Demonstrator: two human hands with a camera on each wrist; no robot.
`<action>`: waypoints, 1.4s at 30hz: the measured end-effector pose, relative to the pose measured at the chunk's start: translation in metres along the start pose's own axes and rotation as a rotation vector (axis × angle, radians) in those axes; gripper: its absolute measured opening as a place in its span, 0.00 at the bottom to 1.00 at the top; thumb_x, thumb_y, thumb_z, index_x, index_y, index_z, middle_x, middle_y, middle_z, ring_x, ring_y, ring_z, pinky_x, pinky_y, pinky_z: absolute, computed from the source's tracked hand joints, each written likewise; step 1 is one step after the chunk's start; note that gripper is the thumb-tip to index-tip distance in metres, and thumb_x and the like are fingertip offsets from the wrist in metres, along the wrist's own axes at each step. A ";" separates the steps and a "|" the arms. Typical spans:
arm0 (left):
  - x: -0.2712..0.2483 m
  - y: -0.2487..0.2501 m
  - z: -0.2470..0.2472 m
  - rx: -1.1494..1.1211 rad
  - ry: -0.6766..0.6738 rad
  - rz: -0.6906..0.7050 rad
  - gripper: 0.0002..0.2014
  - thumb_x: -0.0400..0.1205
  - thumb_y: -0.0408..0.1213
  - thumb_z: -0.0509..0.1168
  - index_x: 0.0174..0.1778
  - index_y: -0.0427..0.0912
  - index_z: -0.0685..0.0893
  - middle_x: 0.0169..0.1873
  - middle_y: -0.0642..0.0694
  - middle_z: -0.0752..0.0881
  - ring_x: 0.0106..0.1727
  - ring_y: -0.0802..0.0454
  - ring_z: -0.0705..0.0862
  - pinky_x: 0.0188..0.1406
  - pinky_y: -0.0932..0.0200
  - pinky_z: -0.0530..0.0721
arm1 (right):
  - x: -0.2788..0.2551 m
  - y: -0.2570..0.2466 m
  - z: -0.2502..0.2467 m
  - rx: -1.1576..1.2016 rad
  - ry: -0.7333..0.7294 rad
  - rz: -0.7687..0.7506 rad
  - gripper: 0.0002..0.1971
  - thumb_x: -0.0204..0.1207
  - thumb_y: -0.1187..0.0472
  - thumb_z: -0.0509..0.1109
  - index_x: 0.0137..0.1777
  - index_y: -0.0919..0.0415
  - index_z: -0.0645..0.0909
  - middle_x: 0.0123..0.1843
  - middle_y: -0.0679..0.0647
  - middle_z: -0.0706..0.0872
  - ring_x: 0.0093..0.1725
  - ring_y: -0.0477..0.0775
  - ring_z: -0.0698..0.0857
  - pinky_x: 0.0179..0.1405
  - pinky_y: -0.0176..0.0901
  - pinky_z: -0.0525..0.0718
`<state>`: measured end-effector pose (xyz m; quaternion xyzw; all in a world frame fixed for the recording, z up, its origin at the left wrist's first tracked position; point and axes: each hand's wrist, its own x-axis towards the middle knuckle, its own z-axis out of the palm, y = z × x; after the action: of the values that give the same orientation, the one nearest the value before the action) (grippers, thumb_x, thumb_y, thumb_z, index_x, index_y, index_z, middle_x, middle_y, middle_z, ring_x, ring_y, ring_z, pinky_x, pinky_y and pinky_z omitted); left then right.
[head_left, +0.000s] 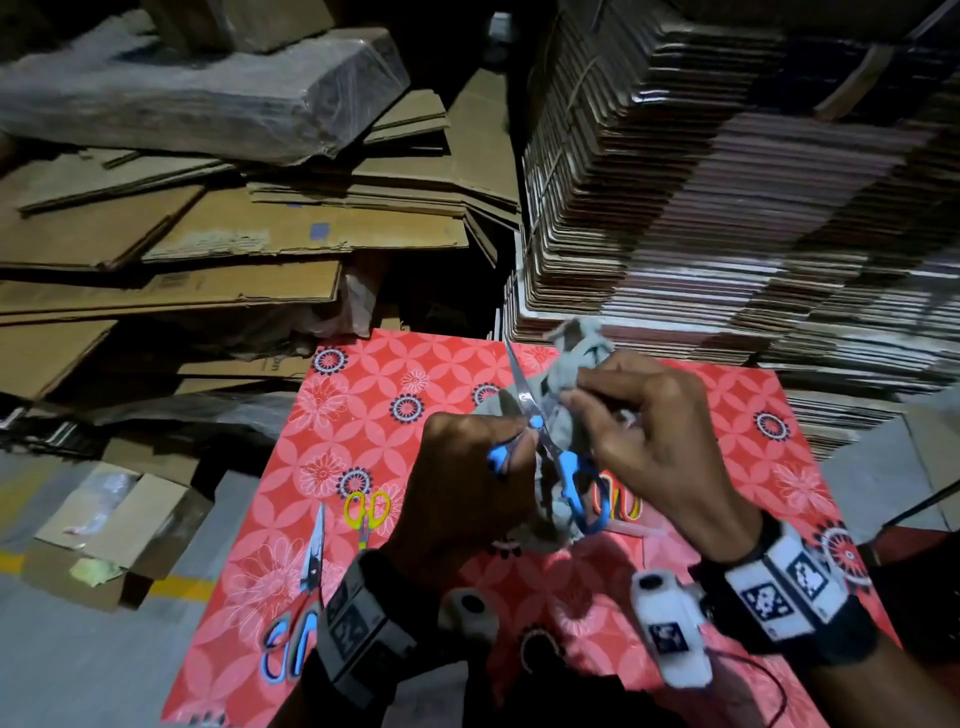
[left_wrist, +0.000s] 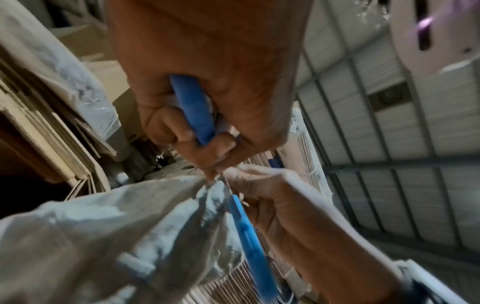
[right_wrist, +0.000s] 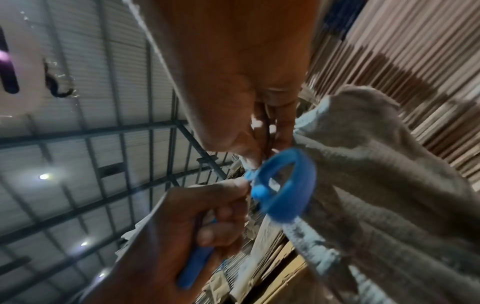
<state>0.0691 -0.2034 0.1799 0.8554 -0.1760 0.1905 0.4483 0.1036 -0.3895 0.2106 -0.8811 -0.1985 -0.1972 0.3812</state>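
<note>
While one loop of the blue-handled steel scissors (head_left: 537, 428) is gripped by the left hand (head_left: 462, 488), the soft, light grey cloth rag (head_left: 576, 358) is pinched beside the blade by the right hand (head_left: 665, 452), above the red floral mat (head_left: 389, 374). It is best held taut there.

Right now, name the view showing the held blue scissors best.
Head view: the blue scissors show blade, pivot and both handles, at the grey cloth. Left wrist view: mostly blurred handles. Right wrist view: handles only, no blade.
</note>
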 end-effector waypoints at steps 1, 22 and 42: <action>0.000 0.001 0.001 -0.001 -0.012 0.006 0.22 0.80 0.23 0.71 0.23 0.37 0.71 0.20 0.51 0.65 0.21 0.50 0.66 0.26 0.59 0.64 | 0.007 0.004 -0.004 0.003 0.030 0.027 0.04 0.76 0.63 0.79 0.44 0.62 0.94 0.34 0.53 0.84 0.34 0.46 0.82 0.34 0.41 0.79; 0.006 0.006 -0.012 -0.106 0.169 -0.039 0.17 0.83 0.27 0.69 0.26 0.30 0.83 0.18 0.48 0.74 0.19 0.55 0.70 0.24 0.68 0.63 | 0.022 -0.006 -0.033 0.361 0.256 0.027 0.07 0.80 0.65 0.79 0.57 0.60 0.92 0.49 0.55 0.93 0.48 0.49 0.92 0.48 0.38 0.87; 0.002 0.009 -0.015 -0.017 0.162 -0.033 0.19 0.82 0.30 0.70 0.24 0.37 0.76 0.20 0.50 0.71 0.21 0.54 0.70 0.25 0.63 0.65 | 0.002 -0.022 0.011 0.140 0.106 -0.098 0.11 0.82 0.63 0.78 0.63 0.58 0.93 0.53 0.51 0.86 0.50 0.42 0.87 0.47 0.34 0.84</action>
<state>0.0643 -0.1958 0.1950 0.8361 -0.1267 0.2505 0.4713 0.0964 -0.3670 0.2173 -0.8300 -0.2341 -0.2474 0.4416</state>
